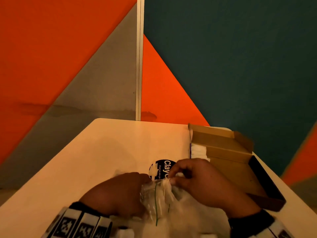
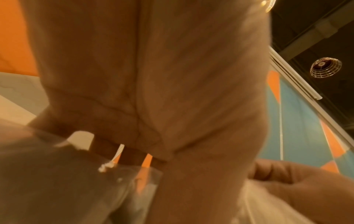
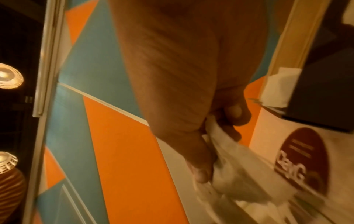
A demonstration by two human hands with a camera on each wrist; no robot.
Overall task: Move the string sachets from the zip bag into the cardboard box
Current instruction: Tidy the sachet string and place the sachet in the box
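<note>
The clear zip bag (image 1: 159, 201) lies crumpled on the table's near edge, between both hands. My left hand (image 1: 145, 180) grips the bag's left rim; in the left wrist view its fingers (image 2: 122, 153) curl over the clear film (image 2: 63, 174). My right hand (image 1: 173, 177) pinches a white string sachet (image 1: 179, 174) at the bag's mouth; thumb and fingers close on the white sachet (image 3: 220, 145) in the right wrist view. The open cardboard box (image 1: 228, 152) stands to the right, with white sachets (image 1: 199, 150) at its left end.
A round dark sticker (image 1: 163, 169) marks the white table (image 1: 111, 152) just beyond the hands. Orange, grey and teal partition walls (image 1: 223, 66) close off the back and right. The box's dark lid (image 1: 267, 182) lies open toward the near right.
</note>
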